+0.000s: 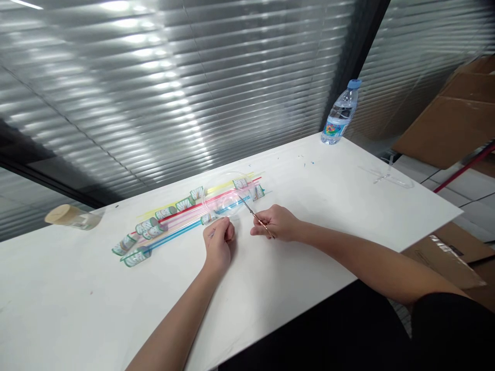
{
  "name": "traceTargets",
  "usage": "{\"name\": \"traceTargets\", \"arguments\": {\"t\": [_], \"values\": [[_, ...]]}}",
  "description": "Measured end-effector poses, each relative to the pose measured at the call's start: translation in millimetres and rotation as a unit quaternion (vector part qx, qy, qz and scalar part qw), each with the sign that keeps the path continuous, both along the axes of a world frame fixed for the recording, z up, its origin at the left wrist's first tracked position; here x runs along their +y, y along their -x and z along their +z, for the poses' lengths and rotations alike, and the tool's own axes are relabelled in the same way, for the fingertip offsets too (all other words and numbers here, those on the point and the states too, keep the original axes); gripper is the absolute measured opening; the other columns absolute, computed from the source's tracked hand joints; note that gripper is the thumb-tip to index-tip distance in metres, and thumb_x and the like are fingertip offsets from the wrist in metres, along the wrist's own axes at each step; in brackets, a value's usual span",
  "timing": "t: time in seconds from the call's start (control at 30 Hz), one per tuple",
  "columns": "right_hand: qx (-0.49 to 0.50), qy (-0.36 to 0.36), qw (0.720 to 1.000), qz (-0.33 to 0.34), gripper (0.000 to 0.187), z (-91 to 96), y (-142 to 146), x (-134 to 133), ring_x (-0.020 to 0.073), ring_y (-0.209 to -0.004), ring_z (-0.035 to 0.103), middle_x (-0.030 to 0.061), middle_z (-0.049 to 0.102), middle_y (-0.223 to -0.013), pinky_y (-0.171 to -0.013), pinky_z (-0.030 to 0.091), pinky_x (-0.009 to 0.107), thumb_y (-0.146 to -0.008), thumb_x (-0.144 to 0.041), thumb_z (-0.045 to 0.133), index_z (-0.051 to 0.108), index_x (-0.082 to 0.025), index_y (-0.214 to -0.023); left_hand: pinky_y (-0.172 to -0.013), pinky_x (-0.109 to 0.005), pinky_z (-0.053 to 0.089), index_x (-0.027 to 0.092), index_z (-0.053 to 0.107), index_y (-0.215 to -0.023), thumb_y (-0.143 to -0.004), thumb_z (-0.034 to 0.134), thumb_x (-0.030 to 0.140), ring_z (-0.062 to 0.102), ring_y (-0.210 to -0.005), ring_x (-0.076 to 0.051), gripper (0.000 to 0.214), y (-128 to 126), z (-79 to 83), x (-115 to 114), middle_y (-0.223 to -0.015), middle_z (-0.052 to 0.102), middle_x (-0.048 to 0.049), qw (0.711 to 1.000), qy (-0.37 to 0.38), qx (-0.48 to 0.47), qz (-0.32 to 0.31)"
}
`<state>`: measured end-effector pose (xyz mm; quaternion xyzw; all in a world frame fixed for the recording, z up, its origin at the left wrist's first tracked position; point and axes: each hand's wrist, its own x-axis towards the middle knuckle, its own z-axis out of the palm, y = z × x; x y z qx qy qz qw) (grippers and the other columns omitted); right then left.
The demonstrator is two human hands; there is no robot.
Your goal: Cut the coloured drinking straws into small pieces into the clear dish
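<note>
My right hand (276,222) is closed around slim scissors (260,220) with copper-coloured handles. Their silver tips point up and left, over the near right side of a clear round plastic bowl (204,198). My left hand (219,239) is a closed fist just left of the scissors, near the bowl's front edge. A small purplish bit shows at its fingers, too small to name. Behind both hands lie long thin coloured sticks (176,234), red, blue, yellow and pink, and several clear wrappers with green edges and printed patterns (135,256). The bowl overlaps some of them.
A water bottle (340,116) with a blue cap stands at the table's back corner. On the left lies a clear jar with a beige lid (64,215). Clear plastic strips (394,179) rest at right. Blinds (232,93) line the back; cardboard boxes (448,118) stand beyond the table.
</note>
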<state>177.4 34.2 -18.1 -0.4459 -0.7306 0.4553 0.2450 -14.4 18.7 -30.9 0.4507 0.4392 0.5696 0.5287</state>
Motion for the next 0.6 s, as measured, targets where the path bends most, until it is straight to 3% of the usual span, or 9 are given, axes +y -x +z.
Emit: {"name": "traceTargets", "arguments": {"t": [0.6], "values": [[-0.019,-0.038,0.999,0.023,0.049,-0.3,-2.8,-1.0,0.0084,-0.049,0.037,-0.006,0.044,-0.051,-0.051,0.028,0.022,-0.077,-0.064,0.059,0.051,-0.018,-0.064,-0.047,-0.028,0.014,0.018,0.04,-0.049,-0.085,0.056,0.034,0.024,-0.046,-0.007,0.043,-0.8,-0.1,-1.2,-0.049,0.03,0.0048,1.0,-0.016,-0.007,-0.012]]}}
